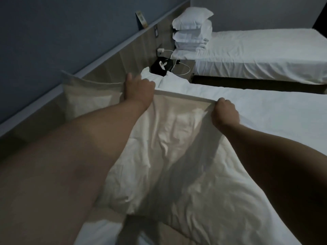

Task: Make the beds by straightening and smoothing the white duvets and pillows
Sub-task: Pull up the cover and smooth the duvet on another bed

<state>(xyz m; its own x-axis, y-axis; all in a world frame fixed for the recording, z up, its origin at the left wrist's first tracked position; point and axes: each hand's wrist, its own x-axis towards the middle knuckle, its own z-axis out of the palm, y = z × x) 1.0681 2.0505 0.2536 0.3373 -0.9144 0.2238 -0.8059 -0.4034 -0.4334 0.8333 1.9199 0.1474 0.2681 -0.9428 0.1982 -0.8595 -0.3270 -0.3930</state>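
left hand (pixel 138 90): gripped the duvet (pixel 177 156) hem
right hand (pixel 224 113): fisted round same hem
pillows (pixel 192 29): stacked on far bed (pixel 265 50)

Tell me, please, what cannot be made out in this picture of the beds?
Head view only.
- Fingertips of the left hand and right hand: hidden, curled round the hem of the crumpled white duvet.
- White pillow on the near bed: mostly behind that raised hem.
- Small card on the wall ledge: too small and dim to read.
- Black object on the wooden nightstand: too dark to identify.
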